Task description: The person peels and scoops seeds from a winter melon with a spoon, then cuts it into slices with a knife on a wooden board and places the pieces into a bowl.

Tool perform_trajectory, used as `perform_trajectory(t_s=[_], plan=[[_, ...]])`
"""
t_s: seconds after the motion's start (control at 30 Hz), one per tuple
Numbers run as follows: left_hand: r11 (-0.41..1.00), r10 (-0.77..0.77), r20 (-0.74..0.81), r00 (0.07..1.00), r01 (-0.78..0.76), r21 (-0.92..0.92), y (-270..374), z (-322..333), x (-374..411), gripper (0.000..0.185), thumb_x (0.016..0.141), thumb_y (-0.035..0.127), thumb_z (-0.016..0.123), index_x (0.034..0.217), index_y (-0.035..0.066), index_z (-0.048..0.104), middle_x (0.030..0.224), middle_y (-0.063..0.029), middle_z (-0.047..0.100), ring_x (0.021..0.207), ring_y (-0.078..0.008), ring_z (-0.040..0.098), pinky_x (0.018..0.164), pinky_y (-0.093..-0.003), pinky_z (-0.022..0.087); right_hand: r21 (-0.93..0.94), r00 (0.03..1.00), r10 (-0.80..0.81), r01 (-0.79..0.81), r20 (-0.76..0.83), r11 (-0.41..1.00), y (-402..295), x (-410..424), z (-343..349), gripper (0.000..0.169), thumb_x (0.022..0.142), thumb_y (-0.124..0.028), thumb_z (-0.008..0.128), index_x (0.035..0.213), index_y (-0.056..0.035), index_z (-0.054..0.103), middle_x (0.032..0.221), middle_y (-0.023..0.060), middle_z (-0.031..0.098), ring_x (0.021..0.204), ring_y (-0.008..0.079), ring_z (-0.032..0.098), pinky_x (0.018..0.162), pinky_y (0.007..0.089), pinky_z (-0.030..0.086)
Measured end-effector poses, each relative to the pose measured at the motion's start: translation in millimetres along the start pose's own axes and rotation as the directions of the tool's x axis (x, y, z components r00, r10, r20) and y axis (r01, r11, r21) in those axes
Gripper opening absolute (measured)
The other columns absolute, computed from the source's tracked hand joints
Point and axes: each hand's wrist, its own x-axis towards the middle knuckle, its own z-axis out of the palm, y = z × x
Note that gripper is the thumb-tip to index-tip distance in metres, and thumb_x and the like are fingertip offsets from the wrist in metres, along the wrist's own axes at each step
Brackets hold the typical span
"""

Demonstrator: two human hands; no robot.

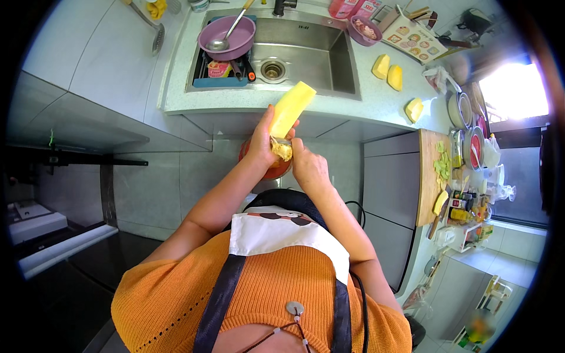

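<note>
My left hand [264,143] is wrapped around a long piece of peeled yellow squash or pumpkin [292,108], held tilted in front of the counter's edge. The lower end of the piece shows rough, brownish-yellow skin or pulp [281,151]. My right hand [311,165] is closed at that lower end, on a small metal tool [284,141]. It looks like a peeler, but my fingers hide most of it. Beneath my hands a red bin [271,171] stands on the floor, partly covered by my arms.
Ahead is a steel sink [304,48] with a purple basin [227,33] and a ladle [219,44]. Cut yellow squash pieces [381,67] lie on the counter [375,95]. At right, a wooden cutting board [427,176] bears green peelings [441,165] and, by its edge, a knife [435,227].
</note>
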Motion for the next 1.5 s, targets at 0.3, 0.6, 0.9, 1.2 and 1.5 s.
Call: perform_trajectory(t_s=[0.3,0.6,0.9,1.2,1.5], plan=[[0.997,0.076,0.027,0.997,-0.076,0.001,-6.7,0.9,12.0,0.053,0.092,0.05,0.045,0.116,0.003,0.056,0.097,-0.0157,0.064,0.077,-0.0224,0.061,0.071,-0.034,0.05,0.101,0.986,0.14,-0.131,-0.094,0.986,0.4,8.2,-8.2,0.014,0.089,-0.012,0.045,0.099,-0.0044,0.041,0.071,0.0248,0.061,0.068,0.0452,0.06,0.062,0.0552,0.046],[0.989,0.146,-0.05,0.988,-0.144,0.04,-8.5,-13.5,22.1,0.049,0.091,0.045,0.053,0.117,0.004,0.053,0.106,-0.0112,0.062,0.092,-0.0226,0.06,0.079,-0.034,0.048,0.077,0.986,0.143,-0.136,-0.09,0.988,17.6,8.6,-2.4,0.015,0.09,-0.017,0.048,0.099,-0.0064,0.042,0.07,0.0228,0.062,0.067,0.044,0.06,0.06,0.0539,0.046],[0.998,0.064,-0.12,0.991,-0.063,0.013,3.0,-28.2,16.0,0.049,0.089,0.048,0.054,0.116,0.007,0.055,0.107,-0.0107,0.062,0.095,-0.0257,0.059,0.084,-0.0408,0.044,0.095,0.976,0.162,-0.149,-0.149,0.984,15.3,8.4,5.0,0.015,0.088,-0.021,0.054,0.097,-0.0095,0.052,0.069,0.0202,0.062,0.067,0.0416,0.06,0.06,0.0523,0.046],[0.996,-0.071,-0.199,0.977,0.058,-0.069,24.3,-29.6,-4.4,0.047,0.088,0.048,0.055,0.116,0.011,0.055,0.109,-0.0099,0.062,0.097,-0.0278,0.059,0.089,-0.0416,0.038,0.152,0.963,0.181,-0.152,-0.201,0.977,1.3,4.7,10.0,0.021,0.079,-0.015,0.059,0.099,-0.0155,0.064,0.073,0.0148,0.064,0.07,0.0363,0.062,0.064,0.0444,0.049],[0.997,-0.055,-0.056,0.997,0.051,-0.058,40.7,-36.0,-11.7,0.048,0.087,0.043,0.059,0.117,0.006,0.054,0.11,-0.0111,0.062,0.095,-0.0314,0.061,0.089,-0.0456,0.046,0.248,0.994,0.08,-0.06,-0.072,0.967,-17.6,7.2,22.6,0.035,0.075,-0.008,0.057,0.106,-0.0223,0.067,0.079,0.0151,0.065,0.073,0.035,0.063,0.068,0.0425,0.051]])
